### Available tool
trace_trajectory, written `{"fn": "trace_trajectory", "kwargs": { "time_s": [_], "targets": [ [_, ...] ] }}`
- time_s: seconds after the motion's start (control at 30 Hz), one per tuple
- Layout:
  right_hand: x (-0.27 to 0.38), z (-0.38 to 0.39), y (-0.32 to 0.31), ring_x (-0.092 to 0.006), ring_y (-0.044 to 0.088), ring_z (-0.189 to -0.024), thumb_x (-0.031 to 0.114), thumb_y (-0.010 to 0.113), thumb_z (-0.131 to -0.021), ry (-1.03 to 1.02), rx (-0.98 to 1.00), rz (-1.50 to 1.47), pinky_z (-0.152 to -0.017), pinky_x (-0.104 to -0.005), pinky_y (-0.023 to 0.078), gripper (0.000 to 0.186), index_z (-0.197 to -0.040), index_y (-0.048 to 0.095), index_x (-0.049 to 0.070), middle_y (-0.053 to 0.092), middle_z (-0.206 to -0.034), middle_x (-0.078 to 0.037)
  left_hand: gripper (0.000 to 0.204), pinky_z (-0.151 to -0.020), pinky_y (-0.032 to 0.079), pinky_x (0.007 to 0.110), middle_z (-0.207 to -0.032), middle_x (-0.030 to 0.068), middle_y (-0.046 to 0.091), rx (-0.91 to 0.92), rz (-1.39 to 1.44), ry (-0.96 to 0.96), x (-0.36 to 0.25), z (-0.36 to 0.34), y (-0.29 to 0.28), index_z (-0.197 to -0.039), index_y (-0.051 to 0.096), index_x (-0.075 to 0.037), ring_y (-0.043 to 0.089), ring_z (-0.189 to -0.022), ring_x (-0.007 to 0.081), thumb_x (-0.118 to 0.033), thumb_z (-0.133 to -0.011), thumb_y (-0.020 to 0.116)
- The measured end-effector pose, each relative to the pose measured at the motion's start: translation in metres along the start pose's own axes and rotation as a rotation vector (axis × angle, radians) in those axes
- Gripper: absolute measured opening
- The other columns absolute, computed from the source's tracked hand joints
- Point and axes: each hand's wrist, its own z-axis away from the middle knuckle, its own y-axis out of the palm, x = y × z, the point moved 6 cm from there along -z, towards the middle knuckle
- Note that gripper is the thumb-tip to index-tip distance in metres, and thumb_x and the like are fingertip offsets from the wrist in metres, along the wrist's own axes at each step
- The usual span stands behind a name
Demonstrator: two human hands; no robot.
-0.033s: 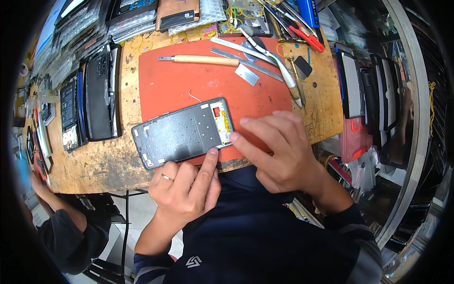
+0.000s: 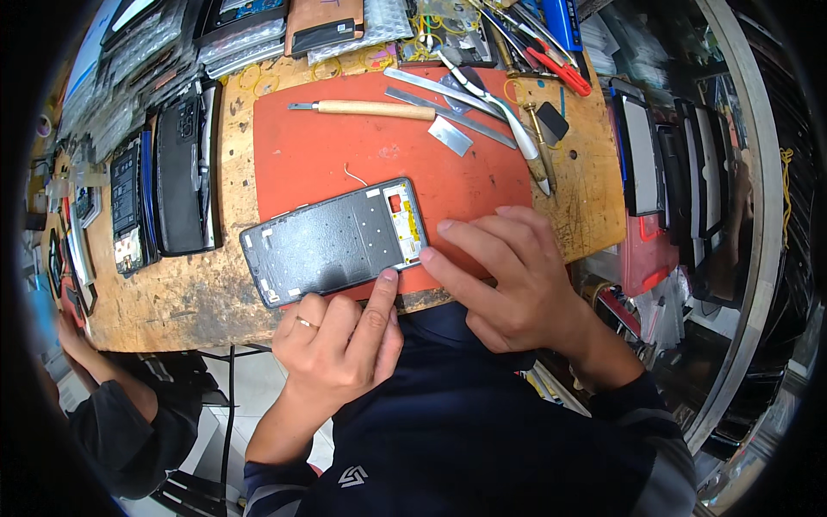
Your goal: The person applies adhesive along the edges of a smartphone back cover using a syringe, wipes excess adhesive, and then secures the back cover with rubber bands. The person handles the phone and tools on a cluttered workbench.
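A dark phone frame (image 2: pixel 323 241), its flat inner side up, lies tilted on the red mat (image 2: pixel 319 155). White and yellow parts show at its right end around a small square opening. My left hand (image 2: pixel 340 345) is at the near long edge, its index fingertip pressed on the rim near the right corner and its other fingers curled against the side. My right hand (image 2: pixel 508 284) is beside the right end, fingers bent and apart. Its index fingertip appears to touch the corner; nothing is visible in this hand. A thin white strip (image 2: pixel 355 176) lies beyond the frame.
On the mat's far side lie a wooden-handled blade (image 2: pixel 370 109), metal strips (image 2: pixel 448 116), a small metal plate (image 2: pixel 450 136) and a white-handled brush (image 2: pixel 517 133). Phone parts (image 2: pixel 181 172) and bubble-wrapped stacks (image 2: pixel 112 95) crowd the left. Another person's arm (image 2: pixel 103 370) is at lower left.
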Motion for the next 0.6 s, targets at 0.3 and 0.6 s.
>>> {"fn": "trace_trajectory", "kwargs": {
  "time_s": [0.3,0.6],
  "targets": [
    [0.004,0.004,0.003,-0.0284,0.059,-0.118,0.020,0.070,-0.076,-0.052,-0.033,0.053,-0.105,-0.0508,0.044,0.057,-0.131,0.071,0.009,0.062,-0.135,-0.012,0.042,-0.050,0.034,0.031,-0.065,-0.0015,0.039,-0.054,0.063,-0.023,0.004,0.003,-0.001,-0.112,0.084,-0.011,0.041,-0.057,0.0167,-0.015,-0.071,0.075],
    [0.013,-0.011,0.010,-0.0280,0.059,-0.117,0.019,0.072,-0.076,-0.077,0.002,0.024,-0.105,-0.0500,0.043,0.052,-0.127,0.072,0.009,0.062,-0.135,-0.012,0.037,-0.051,0.034,0.032,-0.063,0.0004,0.046,-0.196,-0.093,-0.220,0.047,0.047,-0.035,-0.106,0.084,-0.007,0.041,-0.055,0.0199,-0.005,-0.071,0.074]
  ]
}}
